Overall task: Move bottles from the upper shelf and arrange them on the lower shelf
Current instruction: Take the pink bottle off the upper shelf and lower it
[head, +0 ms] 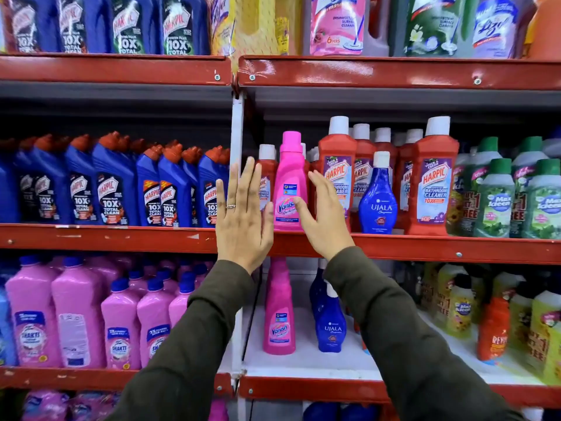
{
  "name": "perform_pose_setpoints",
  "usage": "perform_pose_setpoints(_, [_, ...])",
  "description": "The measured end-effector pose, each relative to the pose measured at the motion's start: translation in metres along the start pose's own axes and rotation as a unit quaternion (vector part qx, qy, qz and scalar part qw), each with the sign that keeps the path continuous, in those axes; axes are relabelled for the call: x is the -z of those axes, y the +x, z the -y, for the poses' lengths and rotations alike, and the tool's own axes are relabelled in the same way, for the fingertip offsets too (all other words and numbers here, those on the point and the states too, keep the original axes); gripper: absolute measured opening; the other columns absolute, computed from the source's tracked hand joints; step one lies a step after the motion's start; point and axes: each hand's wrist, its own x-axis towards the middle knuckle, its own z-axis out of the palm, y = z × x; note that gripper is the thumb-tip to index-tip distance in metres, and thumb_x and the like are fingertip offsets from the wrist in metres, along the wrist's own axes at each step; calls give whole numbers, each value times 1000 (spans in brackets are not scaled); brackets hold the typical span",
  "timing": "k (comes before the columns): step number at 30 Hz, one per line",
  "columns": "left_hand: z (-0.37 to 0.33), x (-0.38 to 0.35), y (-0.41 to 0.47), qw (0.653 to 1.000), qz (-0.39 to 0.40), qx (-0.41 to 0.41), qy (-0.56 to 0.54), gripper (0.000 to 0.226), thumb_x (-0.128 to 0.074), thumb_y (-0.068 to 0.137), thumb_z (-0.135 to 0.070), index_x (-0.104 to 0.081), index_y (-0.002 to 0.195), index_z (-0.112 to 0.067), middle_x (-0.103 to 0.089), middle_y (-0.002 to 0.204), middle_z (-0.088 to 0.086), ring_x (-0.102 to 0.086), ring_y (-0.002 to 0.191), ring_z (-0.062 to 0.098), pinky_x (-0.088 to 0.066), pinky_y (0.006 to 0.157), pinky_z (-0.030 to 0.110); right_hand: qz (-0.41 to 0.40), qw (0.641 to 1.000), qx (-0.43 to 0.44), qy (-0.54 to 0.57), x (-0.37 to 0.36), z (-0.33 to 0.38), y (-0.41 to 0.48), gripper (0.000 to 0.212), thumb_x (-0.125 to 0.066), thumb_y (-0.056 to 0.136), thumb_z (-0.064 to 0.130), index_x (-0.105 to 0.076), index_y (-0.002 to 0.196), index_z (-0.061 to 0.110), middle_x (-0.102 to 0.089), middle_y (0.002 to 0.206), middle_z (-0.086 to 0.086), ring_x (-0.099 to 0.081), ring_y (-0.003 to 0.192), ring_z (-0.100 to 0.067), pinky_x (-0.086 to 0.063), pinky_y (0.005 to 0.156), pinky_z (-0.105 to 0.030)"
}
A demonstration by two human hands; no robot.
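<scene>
A single head-worn wide-angle view faces straight into red metal store shelving point(394, 72) from close range, at about the height of the middle tier. It takes in parts of four tiers of plastic cleaner bottles, bowed toward the edges. Both dark-sleeved forearms enter from the bottom edge, reaching forward.

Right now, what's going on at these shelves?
A person in dark olive sleeves is reaching both open hands toward the pink plastic Vanish bottle on the upper red metal shelf. The left hand and right hand flank it without gripping yet. On the white lower shelf, a second pink Vanish bottle and a blue Ujala bottle already stand.
</scene>
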Motion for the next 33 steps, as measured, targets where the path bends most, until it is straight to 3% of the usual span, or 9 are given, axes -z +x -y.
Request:
perform_pose_setpoints(3, [15, -9, -13, 999, 27, 19, 6, 65, -34, 105, -31, -19, 164, -9, -16, 174, 7, -1, 162, 23, -9, 131, 53, 44, 995, -86, 27, -10, -5, 10, 61, -52, 103, 22, -26, 155, 3, -32, 161, -15, -26, 151, -24, -15, 123, -25])
perform_pose_setpoints(6, [25, -26, -35, 997, 65, 30, 10, 64, -31, 105, -32, -18, 164, -9, -14, 174, 6, 4, 162, 19, -7, 132, 50, 79, 984, -145, 62, -19, -7, 18, 60, -52, 102, 18, -26, 154, 2, -42, 154, -18, -39, 145, -29, -31, 121, -42])
perform_pose_setpoints(9, [32, -38, -47, 996, 77, 36, 21, 63, -27, 107, -33, -17, 165, -9, -11, 175, 7, 1, 162, 19, -4, 132, 46, 87, 977, -173, 95, -20, -11, 27, 56, -54, 101, 18, -32, 151, 4, -53, 146, -18, -56, 130, -29, -46, 110, -41])
perform_pose_setpoints(12, [33, -44, -50, 995, 81, 37, 35, 63, -25, 108, -32, -16, 165, -8, -10, 175, 7, -1, 162, 20, -6, 132, 46, 101, 963, -198, 150, -19, -14, 29, 55, -58, 100, 16, -35, 148, 5, -56, 143, -16, -61, 121, -26, -52, 103, -40])
perform_pose_setpoints(14, [35, -46, -50, 995, 80, 31, 45, 62, -25, 108, -32, -17, 164, -8, -12, 175, 8, -1, 162, 19, -7, 132, 46, 85, 960, -199, 178, -20, -17, 28, 56, -61, 98, 15, -36, 147, 5, -55, 143, -16, -60, 122, -24, -51, 105, -44])
perform_pose_setpoints(18, [35, -45, -50, 995, 82, 28, 56, 61, -24, 108, -32, -19, 164, -7, -14, 174, 8, -5, 162, 20, -8, 132, 45, 65, 962, -179, 196, -19, -16, 25, 56, -62, 98, 17, -37, 147, 7, -54, 143, -13, -55, 116, -14, -52, 104, -40])
perform_pose_setpoints(23, [32, -41, -50, 993, 93, 36, 63, 62, -22, 108, -33, -20, 164, -6, -14, 174, 8, -8, 162, 22, -6, 132, 44, 27, 960, -157, 230, -12, -13, 27, 51, -60, 99, 17, -41, 145, 9, -57, 140, -10, -58, 112, -10, -54, 84, -17])
perform_pose_setpoints(30, [37, -42, -52, 992, 103, 37, 68, 62, -22, 108, -34, -19, 164, -7, -14, 174, 8, -8, 162, 23, -12, 131, 48, 25, 953, -140, 269, 5, 1, 28, 49, -59, 99, 18, -43, 144, 10, -57, 140, -10, -60, 116, -13, -56, 86, -22])
perform_pose_setpoints(33, [43, -45, -33, 993, 89, 40, 71, 62, -23, 107, -33, -19, 164, -7, -14, 174, 8, -7, 161, 24, -11, 131, 47, 35, 945, -141, 292, 7, 9, 29, 50, -60, 99, 15, -42, 145, 7, -57, 141, -12, -60, 122, -19, -56, 97, -30])
